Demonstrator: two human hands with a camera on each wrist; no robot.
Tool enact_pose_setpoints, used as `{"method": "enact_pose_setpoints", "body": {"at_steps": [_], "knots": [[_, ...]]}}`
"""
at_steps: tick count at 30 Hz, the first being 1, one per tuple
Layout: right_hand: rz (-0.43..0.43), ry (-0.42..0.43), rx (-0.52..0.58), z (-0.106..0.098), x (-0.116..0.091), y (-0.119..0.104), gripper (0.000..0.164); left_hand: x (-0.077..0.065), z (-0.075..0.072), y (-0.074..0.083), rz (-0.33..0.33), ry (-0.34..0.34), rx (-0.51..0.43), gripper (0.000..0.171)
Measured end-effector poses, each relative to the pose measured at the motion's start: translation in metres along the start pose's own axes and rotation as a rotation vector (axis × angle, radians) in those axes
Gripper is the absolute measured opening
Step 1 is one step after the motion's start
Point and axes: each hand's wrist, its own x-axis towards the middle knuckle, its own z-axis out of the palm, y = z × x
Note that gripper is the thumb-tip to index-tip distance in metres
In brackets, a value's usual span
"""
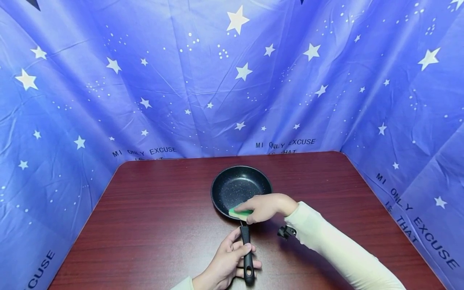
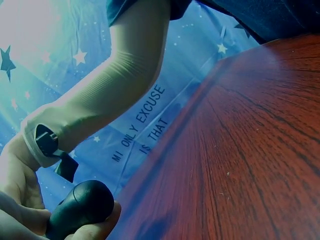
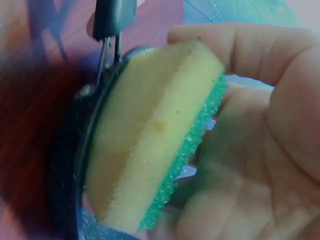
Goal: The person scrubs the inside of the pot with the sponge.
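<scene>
A black speckled frying pan (image 1: pixel 239 185) is at the middle of the table, its handle (image 1: pixel 248 262) pointing toward me. My left hand (image 1: pixel 226 257) grips that handle, thumb on top and fingers beneath; in the left wrist view the handle's rounded end (image 2: pixel 90 202) shows between the fingers. My right hand (image 1: pixel 270 207) reaches over the pan's near rim and holds a yellow sponge (image 3: pixel 150 135) with a green scouring side (image 3: pixel 185 155). The sponge's yellow side faces the pan at the rim, close to where the handle joins. Part of the sponge is hidden under the fingers.
The dark red wooden table (image 1: pixel 156 209) extends around the pan on all sides. Blue curtains (image 1: pixel 203 80) with white stars and printed words hang behind it and along both sides. A small black camera (image 1: pixel 287 232) sits at the right wrist.
</scene>
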Motion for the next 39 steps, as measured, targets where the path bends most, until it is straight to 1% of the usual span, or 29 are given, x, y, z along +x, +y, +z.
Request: {"method": "enact_pose_setpoints", "body": {"at_steps": [6, 10, 13, 17, 23, 29, 31, 34, 39], "knots": [[-0.049, 0.059, 0.055, 0.009, 0.011, 0.0, 0.061, -0.001, 0.0, 0.001, 0.0, -0.001, 0.009, 0.074], [-0.096, 0.105, 0.084, 0.015, 0.02, 0.002, 0.06, -0.001, 0.0, 0.001, 0.0, -0.004, 0.006, 0.074], [-0.112, 0.133, 0.122, 0.018, 0.028, 0.002, 0.058, -0.001, 0.0, 0.001, 0.002, -0.006, 0.003, 0.075], [-0.118, 0.182, 0.172, 0.022, 0.039, 0.004, 0.058, -0.002, -0.001, 0.001, 0.002, -0.009, -0.005, 0.074], [-0.115, 0.257, 0.157, 0.025, 0.053, 0.013, 0.056, -0.002, -0.001, 0.001, 0.001, -0.005, -0.01, 0.072], [-0.108, 0.309, 0.179, 0.025, 0.06, 0.025, 0.056, -0.002, 0.0, 0.002, -0.012, 0.0, -0.009, 0.071], [-0.113, 0.325, 0.164, 0.027, 0.062, 0.028, 0.057, -0.001, 0.0, 0.001, -0.013, -0.004, -0.008, 0.07], [-0.133, 0.362, 0.096, 0.03, 0.066, 0.033, 0.058, 0.0, -0.001, 0.001, -0.01, -0.012, -0.008, 0.069], [-0.149, 0.426, -0.124, 0.033, 0.069, 0.038, 0.059, 0.0, -0.002, 0.0, -0.007, -0.017, -0.007, 0.07]]}}
